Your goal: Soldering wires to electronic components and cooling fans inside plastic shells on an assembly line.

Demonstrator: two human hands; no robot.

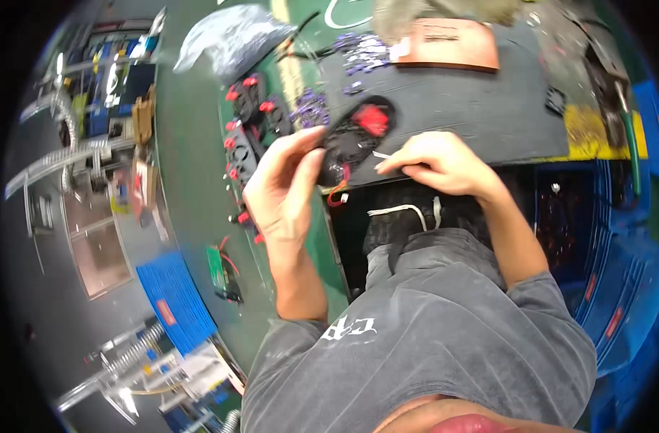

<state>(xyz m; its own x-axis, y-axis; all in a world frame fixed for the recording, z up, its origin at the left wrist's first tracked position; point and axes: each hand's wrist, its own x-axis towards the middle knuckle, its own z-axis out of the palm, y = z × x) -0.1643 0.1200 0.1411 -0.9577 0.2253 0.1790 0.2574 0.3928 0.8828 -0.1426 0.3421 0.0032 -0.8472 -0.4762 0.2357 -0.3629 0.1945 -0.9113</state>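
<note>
My left hand (286, 184) holds the left edge of a black oblong plastic housing (351, 144) between thumb and fingers, at the table's front edge. A bright red part sits in the housing's upper end, slightly blurred. From its lower end hangs a thin red wire (336, 193) with a small white tip. Close by on the right, my right hand (445, 164) is closed, fingertips pinched together. A thin white piece (380, 154) sticks out from them toward the housing; its kind is too small to make out.
Several black housings with red parts (250, 108) lie left of my left hand. Small purple parts (362, 52) are heaped behind, beside an orange-brown box (448, 45). A plastic bag (232, 40) lies far left, a green circuit board (217, 267) nearer. Blue crates (618, 267) stand right.
</note>
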